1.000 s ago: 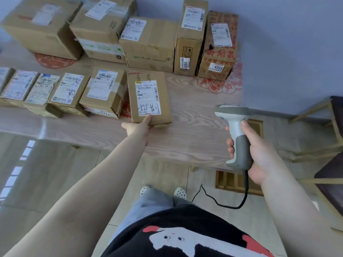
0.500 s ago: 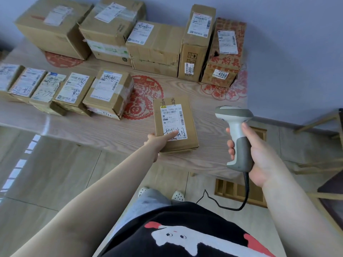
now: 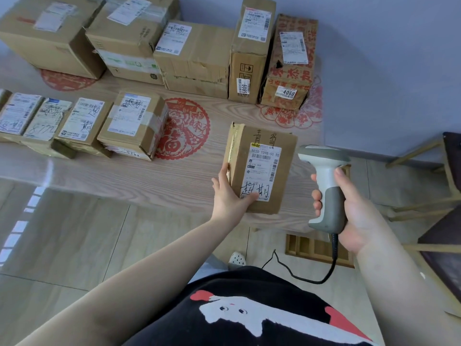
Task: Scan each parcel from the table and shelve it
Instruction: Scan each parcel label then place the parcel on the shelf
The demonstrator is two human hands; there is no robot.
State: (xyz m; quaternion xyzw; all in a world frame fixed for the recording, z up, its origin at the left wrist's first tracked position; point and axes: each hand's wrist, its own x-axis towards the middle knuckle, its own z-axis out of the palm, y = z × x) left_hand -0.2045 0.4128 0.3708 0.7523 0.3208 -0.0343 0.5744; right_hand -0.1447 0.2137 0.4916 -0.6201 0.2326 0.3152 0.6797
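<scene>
Parcel (image 3: 259, 168) near table's (image 3: 149, 176) front right corner, label up, gripped at its near left corner by left hand (image 3: 228, 196), thumb on label. Scanner (image 3: 324, 186) upright in right hand (image 3: 349, 208), fingers wrapped round grip, just beside parcel. Other boxes (image 3: 194, 56) along back edge.

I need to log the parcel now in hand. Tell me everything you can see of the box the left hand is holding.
The parcel is a small brown cardboard box, taped along its left edge, lifted and tilted over the wooden table's near edge. Its top carries a white shipping label with barcodes, large black handwriting on the label's lower part and more on the bare cardboard above. The left hand grips its near left corner, thumb on the label. The scanner stays apart, at its right.
</scene>
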